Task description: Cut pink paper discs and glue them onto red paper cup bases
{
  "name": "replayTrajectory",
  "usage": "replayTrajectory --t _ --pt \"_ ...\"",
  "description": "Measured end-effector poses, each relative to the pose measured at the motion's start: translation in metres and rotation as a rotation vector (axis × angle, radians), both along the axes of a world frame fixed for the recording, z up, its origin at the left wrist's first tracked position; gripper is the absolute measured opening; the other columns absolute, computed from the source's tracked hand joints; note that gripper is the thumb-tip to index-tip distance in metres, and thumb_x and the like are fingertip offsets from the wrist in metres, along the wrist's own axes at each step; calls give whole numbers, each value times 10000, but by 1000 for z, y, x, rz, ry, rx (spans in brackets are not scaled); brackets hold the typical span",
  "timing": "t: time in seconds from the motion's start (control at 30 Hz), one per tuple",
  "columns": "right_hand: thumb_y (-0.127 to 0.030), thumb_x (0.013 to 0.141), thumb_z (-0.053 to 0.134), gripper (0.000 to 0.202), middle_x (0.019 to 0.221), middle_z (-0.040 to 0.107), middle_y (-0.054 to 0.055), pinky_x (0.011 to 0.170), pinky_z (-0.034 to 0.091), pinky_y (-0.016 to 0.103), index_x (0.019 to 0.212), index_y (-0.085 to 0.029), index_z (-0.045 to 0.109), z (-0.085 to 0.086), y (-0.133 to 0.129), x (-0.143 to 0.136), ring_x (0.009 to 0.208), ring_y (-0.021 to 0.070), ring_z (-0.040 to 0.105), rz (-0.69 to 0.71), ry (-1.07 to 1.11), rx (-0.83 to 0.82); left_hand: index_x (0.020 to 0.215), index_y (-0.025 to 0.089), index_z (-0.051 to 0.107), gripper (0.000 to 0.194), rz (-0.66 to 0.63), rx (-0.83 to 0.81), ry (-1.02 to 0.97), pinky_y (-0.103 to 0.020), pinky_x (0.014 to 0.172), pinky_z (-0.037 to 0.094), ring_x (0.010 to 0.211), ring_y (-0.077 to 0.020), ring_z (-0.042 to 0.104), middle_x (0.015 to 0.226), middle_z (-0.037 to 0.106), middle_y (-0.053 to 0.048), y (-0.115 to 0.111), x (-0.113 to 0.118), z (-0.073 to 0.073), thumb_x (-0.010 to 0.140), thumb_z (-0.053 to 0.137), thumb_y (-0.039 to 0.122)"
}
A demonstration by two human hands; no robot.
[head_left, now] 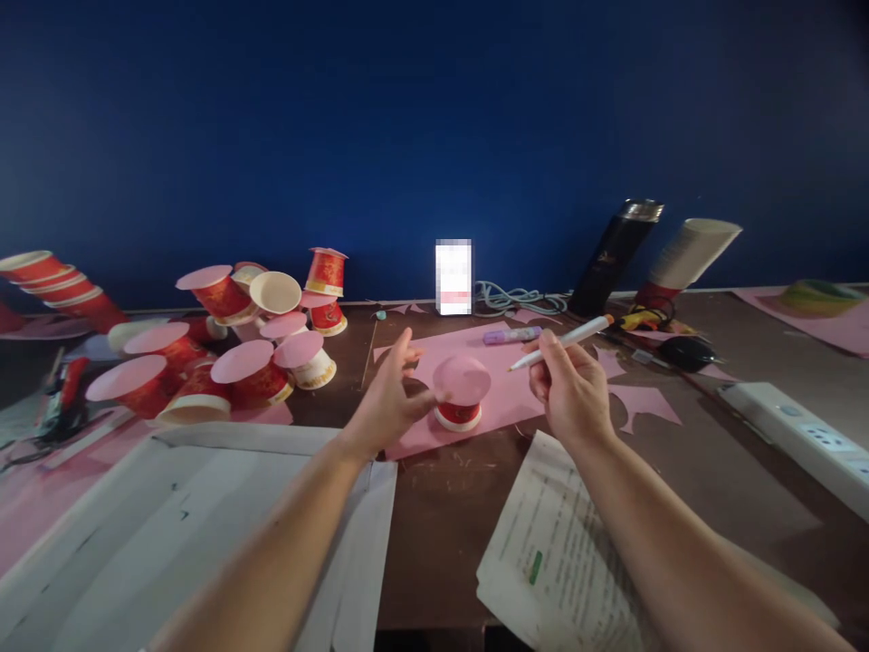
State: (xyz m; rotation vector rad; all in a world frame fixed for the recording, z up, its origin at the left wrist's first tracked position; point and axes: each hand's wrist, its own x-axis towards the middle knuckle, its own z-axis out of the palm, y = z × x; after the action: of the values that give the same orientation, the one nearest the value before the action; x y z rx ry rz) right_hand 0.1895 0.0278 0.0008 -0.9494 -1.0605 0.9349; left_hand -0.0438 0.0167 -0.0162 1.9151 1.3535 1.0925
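Observation:
In the middle, a red paper cup stands upside down on a pink paper sheet, with a round pink paper disc on its top. My left hand is just left of this cup, fingers apart; its thumb reaches to the disc's edge, and whether it touches I cannot tell. Pinched in my right hand is a white marker with an orange end, its tip pointing left toward the disc. Beyond, a purple glue pen lies on the sheet.
Several red cups with pink discs crowd the left. A lit phone stands against the blue wall. At right are a black flask, a tall cup stack, a power strip and pink scraps. Printed papers lie in front.

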Motion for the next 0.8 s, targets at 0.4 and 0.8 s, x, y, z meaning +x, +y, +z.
replayTrajectory --t 0.4,0.8 --pt "-400 794 681 225 575 543 -24 393 316 198 749 -181 663 2 -13 2 451 70 418 180 -163 111 1508 185 64 1223 -103 -145 -45 -487 995 423 1193 -323 528 1347 491 -203 1 21 -21 579 818 436" --pt "-289 777 688 189 868 745 45 731 545 293 926 -190 751 11 -9 22 799 181 683 955 -772 -82 1460 148 245 1005 -90 -59 119 -507 1024 379 1240 -333 489 1325 523 -202 -1 26 -15 660 740 501"
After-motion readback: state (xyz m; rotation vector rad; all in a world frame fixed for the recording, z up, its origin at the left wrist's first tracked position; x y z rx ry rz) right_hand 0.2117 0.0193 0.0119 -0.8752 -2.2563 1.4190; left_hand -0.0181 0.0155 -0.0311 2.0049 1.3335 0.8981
